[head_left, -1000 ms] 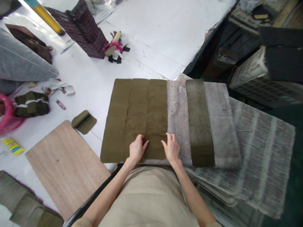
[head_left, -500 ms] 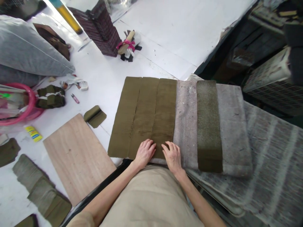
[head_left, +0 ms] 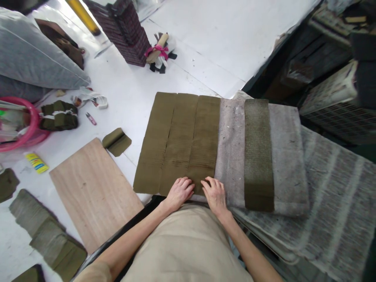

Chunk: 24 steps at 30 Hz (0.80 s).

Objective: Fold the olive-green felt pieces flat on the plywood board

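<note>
Rows of overlapping olive fabric pieces lie side by side on a grey felt-like board. At the near end of the right-hand row, my left hand has its fingers bent and close together on the fabric. My right hand faces it across the same row, fingers curled at the fabric's edge. Both hands look closed on the olive fabric, though the fingertips are partly hidden. Farther right on the board lies a separate strip of overlapped olive pieces, its near end darker and smoother.
Left of the rows are a plywood board, a loose olive piece, thread snips and a tied olive bundle. A pink basket and grey cushion stand farther left. A striped grey blanket spreads at right.
The camera view has shifted slightly. Both hands keep nearly the same place at the near end of the right-hand row, and the fabric rows look unchanged.
</note>
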Available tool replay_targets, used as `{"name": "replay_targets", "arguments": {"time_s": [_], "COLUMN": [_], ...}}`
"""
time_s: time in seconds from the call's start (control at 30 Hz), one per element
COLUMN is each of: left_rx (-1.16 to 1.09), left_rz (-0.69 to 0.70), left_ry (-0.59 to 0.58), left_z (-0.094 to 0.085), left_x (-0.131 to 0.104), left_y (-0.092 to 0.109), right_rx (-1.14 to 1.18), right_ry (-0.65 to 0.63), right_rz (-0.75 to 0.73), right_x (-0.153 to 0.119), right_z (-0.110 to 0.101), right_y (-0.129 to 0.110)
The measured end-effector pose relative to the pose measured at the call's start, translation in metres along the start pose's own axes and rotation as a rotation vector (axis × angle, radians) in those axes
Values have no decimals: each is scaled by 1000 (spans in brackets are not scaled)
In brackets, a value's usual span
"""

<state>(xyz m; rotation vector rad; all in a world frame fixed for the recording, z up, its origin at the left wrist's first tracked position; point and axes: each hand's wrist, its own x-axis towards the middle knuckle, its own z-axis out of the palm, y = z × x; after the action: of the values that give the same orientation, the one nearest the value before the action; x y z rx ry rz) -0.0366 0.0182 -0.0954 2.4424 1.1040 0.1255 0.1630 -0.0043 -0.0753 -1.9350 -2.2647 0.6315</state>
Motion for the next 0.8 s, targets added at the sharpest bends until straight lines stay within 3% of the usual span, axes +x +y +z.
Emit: {"name": "replay_targets", "arguments": {"time_s": [0.27, 0.5, 0.6, 0.7, 0.8], "left_rx": [6, -1, -23, -57, -87], "left_rz": [85, 156, 246, 289, 227], "left_ry": [-118, -105, -145, -147, -123], "left_z": [-9, -12, -11, -14, -17], "left_x": [-3, -8, -12, -16, -17], "left_y": [1, 0, -2, -4, -7], "right_rx": [-1, -4, 4, 75, 142], "right_ry": [-8, -15, -14, -14, -10], "right_rz": [-20, -12, -13, 1, 12], "right_x": [-3, -4, -5, 4, 22], "right_z": [1, 2, 0, -3, -2], "right_y": [-2, -4, -4, -10, -22]}}
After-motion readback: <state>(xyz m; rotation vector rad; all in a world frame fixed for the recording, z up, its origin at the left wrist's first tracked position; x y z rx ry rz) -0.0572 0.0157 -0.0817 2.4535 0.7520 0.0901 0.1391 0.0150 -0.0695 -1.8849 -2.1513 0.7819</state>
